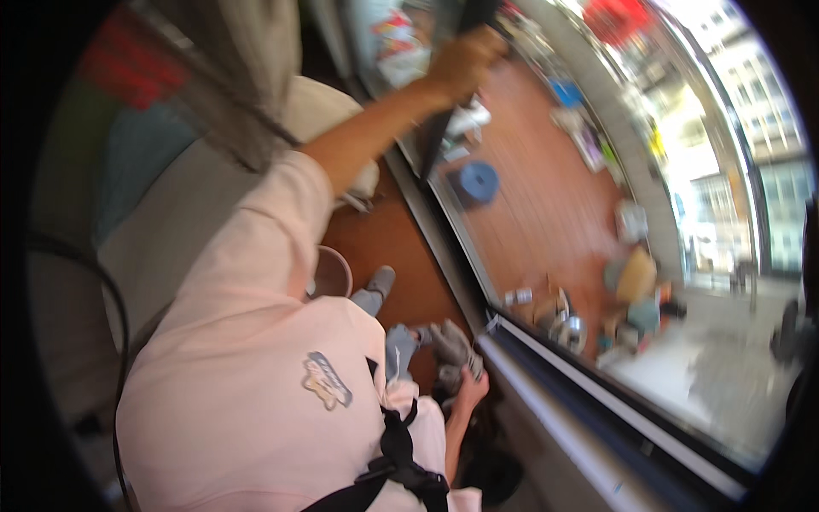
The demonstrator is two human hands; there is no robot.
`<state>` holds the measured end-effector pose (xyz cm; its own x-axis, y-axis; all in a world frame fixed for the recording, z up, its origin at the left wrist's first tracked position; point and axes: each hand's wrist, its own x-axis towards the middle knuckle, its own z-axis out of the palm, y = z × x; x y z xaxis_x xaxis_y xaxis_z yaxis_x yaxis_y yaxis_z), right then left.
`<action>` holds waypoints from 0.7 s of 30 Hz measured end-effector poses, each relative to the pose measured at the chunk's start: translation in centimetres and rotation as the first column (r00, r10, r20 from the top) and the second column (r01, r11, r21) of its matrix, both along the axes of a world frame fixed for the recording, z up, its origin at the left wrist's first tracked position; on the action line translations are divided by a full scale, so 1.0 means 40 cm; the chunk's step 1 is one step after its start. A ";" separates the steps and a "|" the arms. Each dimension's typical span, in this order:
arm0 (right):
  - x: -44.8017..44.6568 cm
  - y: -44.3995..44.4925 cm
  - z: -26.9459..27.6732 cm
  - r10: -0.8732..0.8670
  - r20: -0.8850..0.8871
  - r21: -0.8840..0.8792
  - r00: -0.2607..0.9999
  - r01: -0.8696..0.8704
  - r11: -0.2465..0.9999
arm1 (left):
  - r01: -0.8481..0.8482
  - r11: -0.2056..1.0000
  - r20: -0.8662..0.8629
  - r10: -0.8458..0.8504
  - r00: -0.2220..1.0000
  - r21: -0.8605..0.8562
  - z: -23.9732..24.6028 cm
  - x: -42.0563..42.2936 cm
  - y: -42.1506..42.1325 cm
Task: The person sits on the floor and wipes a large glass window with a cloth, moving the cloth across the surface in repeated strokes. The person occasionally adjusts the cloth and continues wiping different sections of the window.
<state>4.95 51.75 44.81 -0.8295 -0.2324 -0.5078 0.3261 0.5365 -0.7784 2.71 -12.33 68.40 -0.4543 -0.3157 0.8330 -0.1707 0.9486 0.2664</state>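
My left hand reaches far out at the top of the view, its fingers curled at the dark upright edge of a sliding door. Low down, beside the doorway, my right hand grips a grey soft item, perhaps cloth. Blur leaves its exact kind unclear. Beneath me is one grey shoe of mine on the reddish-brown floor. The black floor track of the door runs between this floor and the balcony.
A pink bin stands near my feet. Beyond the track, a round blue object sits on the balcony floor. Assorted items, among them a blue box, line the far wall. A dark cable hangs at left, near a bed-like surface.
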 end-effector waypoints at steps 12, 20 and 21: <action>-0.404 0.104 0.139 -0.120 -0.539 0.153 0.834 0.237 0.959 | -0.052 0.996 -0.062 0.047 0.997 -0.076 -0.008 -0.012 0.014; -0.615 0.119 0.255 -0.176 -0.487 -0.070 0.855 0.162 0.984 | -0.191 0.980 0.261 0.173 0.950 0.046 0.004 -0.007 0.033; -0.615 0.109 0.269 -0.227 -0.473 -0.073 0.851 0.219 0.973 | -0.169 0.985 0.231 0.169 0.958 -0.018 0.004 -0.005 0.034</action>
